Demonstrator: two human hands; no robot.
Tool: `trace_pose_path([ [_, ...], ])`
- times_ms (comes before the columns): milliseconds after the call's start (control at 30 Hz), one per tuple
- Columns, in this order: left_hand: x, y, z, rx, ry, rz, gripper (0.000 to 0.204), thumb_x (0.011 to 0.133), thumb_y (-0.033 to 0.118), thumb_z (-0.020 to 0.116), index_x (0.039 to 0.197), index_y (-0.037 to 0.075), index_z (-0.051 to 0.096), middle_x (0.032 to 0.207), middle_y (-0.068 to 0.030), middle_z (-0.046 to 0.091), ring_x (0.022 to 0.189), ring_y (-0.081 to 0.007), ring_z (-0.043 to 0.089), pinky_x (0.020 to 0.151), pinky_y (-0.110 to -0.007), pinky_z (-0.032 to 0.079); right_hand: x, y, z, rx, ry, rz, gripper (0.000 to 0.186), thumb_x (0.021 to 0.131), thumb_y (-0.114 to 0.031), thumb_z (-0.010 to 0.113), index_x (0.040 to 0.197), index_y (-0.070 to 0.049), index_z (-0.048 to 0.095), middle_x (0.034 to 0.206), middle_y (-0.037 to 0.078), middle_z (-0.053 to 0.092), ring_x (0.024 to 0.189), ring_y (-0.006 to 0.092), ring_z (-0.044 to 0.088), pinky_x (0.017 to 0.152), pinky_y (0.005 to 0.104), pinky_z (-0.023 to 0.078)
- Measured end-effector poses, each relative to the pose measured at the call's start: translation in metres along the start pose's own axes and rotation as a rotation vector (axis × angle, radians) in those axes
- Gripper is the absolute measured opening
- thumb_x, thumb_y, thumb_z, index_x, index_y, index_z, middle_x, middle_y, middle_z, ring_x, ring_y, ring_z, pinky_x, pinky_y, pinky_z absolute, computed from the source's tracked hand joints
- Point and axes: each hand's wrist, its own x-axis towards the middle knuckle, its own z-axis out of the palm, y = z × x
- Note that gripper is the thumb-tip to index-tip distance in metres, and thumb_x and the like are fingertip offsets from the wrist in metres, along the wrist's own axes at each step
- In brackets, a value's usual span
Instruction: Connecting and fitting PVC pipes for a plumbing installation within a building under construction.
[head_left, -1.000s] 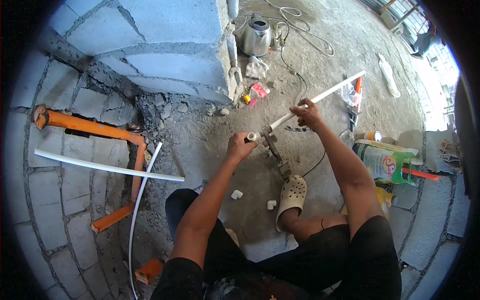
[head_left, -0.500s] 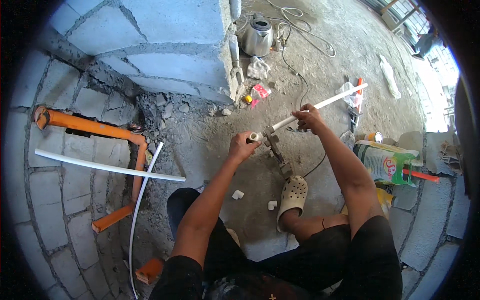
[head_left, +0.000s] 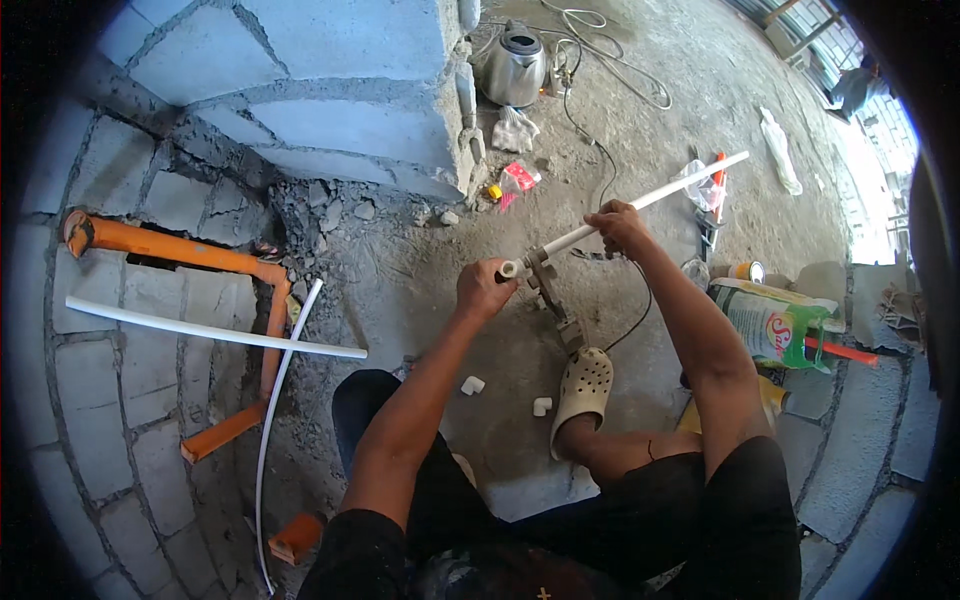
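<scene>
My left hand (head_left: 483, 292) grips a white plastic fitting (head_left: 508, 269) at the near end of a long white pipe (head_left: 675, 188). My right hand (head_left: 622, 228) holds the pipe farther along, fingers wrapped over it. Under the joint stands a metal pipe heating tool (head_left: 545, 292), with a cord running off it. My foot in a beige perforated clog (head_left: 585, 398) is at the tool's base. Two white elbow fittings (head_left: 472, 385) (head_left: 542, 406) lie on the ground between my legs.
Orange drain pipes (head_left: 190, 245) and loose white pipes (head_left: 180, 330) are at left, beside a block wall (head_left: 300, 120) and rubble. A steel kettle (head_left: 512, 75) and cables stand beyond. Sacks (head_left: 750, 310) and tools (head_left: 712, 215) lie at right. A person (head_left: 855, 85) is at far upper right.
The pipe's far end swung toward me, then back away and slightly right. My right hand moved a little with it. My left hand stays on the fitting.
</scene>
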Motion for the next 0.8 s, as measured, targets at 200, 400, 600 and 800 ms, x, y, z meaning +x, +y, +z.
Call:
trace_pose_path([
  [200,-0.002,0.002,0.001,0.020,0.008,0.005,0.025,0.074,0.030,0.077,0.090,0.011,0.071,0.079,-0.0134,0.069,0.076,-0.0356,0.068,0.067,-0.046,0.052,0.009,0.001,-0.002,-0.055,-0.011,0.010,0.029,0.079,-0.023,0.080,0.081,-0.004,0.059,0.057,0.003,0.046,0.040,0.0138,0.041,0.036,0.0314,0.031],
  [400,-0.001,0.003,0.001,0.060,0.020,0.038,0.027,0.074,0.031,0.076,0.089,0.010,0.069,0.078,-0.0138,0.068,0.077,-0.0361,0.067,0.067,-0.047,0.052,0.012,-0.001,-0.004,-0.136,0.002,-0.024,0.029,0.078,-0.024,0.081,0.078,-0.004,0.060,0.056,0.003,0.046,0.038,0.0136,0.041,0.035,0.0314,0.030],
  [600,-0.001,0.002,0.003,0.034,0.032,0.016,0.028,0.073,0.031,0.076,0.092,0.011,0.071,0.077,-0.0154,0.067,0.077,-0.0370,0.067,0.067,-0.047,0.051,0.018,-0.001,-0.004,-0.256,0.034,-0.057,0.031,0.075,-0.030,0.081,0.078,-0.004,0.062,0.056,0.003,0.049,0.040,0.0164,0.047,0.036,0.0335,0.038],
  [800,-0.003,0.005,0.002,0.034,0.021,0.002,0.027,0.074,0.031,0.076,0.093,0.012,0.071,0.075,-0.0155,0.066,0.076,-0.0370,0.066,0.066,-0.047,0.051,0.015,-0.004,-0.002,-0.341,0.060,-0.094,0.033,0.076,-0.033,0.078,0.080,-0.003,0.064,0.058,0.005,0.053,0.042,0.0184,0.053,0.038,0.0347,0.044],
])
